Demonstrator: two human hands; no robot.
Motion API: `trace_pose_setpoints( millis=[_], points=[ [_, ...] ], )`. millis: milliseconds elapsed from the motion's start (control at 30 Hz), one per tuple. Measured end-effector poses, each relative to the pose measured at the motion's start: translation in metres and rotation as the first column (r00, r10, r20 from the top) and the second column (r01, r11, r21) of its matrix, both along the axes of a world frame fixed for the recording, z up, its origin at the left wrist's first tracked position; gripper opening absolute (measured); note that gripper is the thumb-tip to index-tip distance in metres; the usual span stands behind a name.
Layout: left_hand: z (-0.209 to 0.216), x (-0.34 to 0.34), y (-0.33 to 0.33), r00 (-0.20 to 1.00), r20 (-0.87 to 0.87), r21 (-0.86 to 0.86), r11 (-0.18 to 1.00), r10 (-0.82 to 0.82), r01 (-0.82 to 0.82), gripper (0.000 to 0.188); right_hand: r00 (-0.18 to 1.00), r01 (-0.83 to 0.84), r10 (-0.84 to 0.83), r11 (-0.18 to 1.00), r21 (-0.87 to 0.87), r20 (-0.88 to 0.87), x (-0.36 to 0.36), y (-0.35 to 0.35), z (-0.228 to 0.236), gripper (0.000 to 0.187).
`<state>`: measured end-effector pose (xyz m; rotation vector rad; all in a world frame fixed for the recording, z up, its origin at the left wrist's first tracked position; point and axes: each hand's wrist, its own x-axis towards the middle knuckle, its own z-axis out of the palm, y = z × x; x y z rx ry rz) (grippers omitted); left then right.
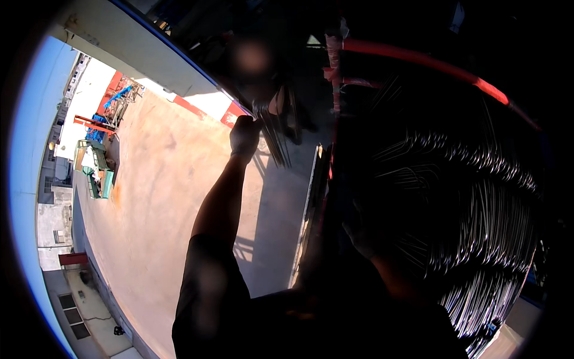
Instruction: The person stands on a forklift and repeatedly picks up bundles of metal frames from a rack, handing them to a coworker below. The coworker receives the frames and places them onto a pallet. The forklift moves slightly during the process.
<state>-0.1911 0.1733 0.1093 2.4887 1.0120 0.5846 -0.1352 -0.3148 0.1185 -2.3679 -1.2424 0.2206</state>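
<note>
My left arm reaches forward, and my left hand (244,139) is closed in a fist around a small bundle of thin metal rods (274,140). The rods slant down to the right of the fist. My right hand (359,232) is in deep shadow, low and to the right, beside a large stack of shiny bent metal rods (493,221). Its fingers are too dark to make out, so I cannot tell whether it holds anything. More loose bent rods (409,173) lie just beyond it.
A red tubular frame (418,55) with a wrapped post (333,72) stands around the stack. Another person (254,78) is in the shade beyond my left hand. Sunlit concrete (161,173) spreads to the left, with a green cart (103,173) and blue-and-orange equipment (95,127).
</note>
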Motion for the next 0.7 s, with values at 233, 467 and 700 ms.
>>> trace_pose_setpoints(
  millis=[233,467,700],
  points=[
    [-0.017,-0.027,0.121,0.989,-0.008,-0.314,0.939,0.147,-0.142,0.039,0.818,0.072,0.084,0.966,0.246,-0.569,0.023,0.175,-0.057,0.095],
    [0.015,0.017,0.186,0.962,0.208,-0.901,0.418,0.177,0.117,0.087,0.428,0.345,0.266,0.836,0.428,-0.864,0.052,0.317,-0.086,0.085],
    [-0.018,0.051,0.137,0.943,0.31,-0.903,-0.349,-0.121,0.252,0.105,-0.441,0.361,0.542,0.837,0.412,-0.715,0.035,0.373,-0.054,0.037]
  ],
)
